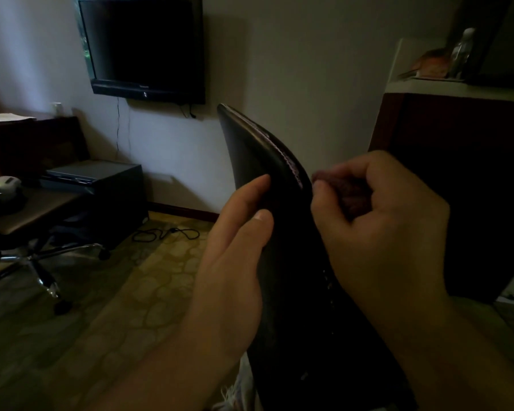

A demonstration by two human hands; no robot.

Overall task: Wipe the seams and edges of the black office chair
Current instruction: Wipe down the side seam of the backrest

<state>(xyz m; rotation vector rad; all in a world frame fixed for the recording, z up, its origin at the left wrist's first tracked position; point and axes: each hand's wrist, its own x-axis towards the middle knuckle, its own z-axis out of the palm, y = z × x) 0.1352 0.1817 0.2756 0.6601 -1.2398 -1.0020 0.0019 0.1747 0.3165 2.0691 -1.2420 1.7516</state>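
1. So, here's the head view. The black office chair (276, 232) fills the middle of it, backrest edge-on to me, its long axis running from bottom centre up and slightly left to the top corner.

2. The stitched seam (282, 157) follows that same edge, a pale line of stitches curving up along the right side of the rim.

3. My left hand (235, 247) is on the left face of the backrest, fingers fairly straight and pressed flat against it, thumb lying along the edge. Bracing it, I'd say, not really curled round anything.

4. My right hand (377, 221) is clenched around a dark reddish cloth (350, 194), a bunched wad poking out between thumb and fingers.

5. The bit that matters: the seam sits just to the left of the right-hand fingertips, touching or nearly so, too dim to say which. The cloth hand is the nearer one to the stitching, so it does the wiping while the left steadies.

6. My guess is the stroke wants to run along the seam's axis, not across it, keeping the cloth pushed into the groove.

7. Background stuff: wall TV (144, 48), another chair's chrome base (42, 262), loose cable (163, 232) on the floor, all well apart from the hands.
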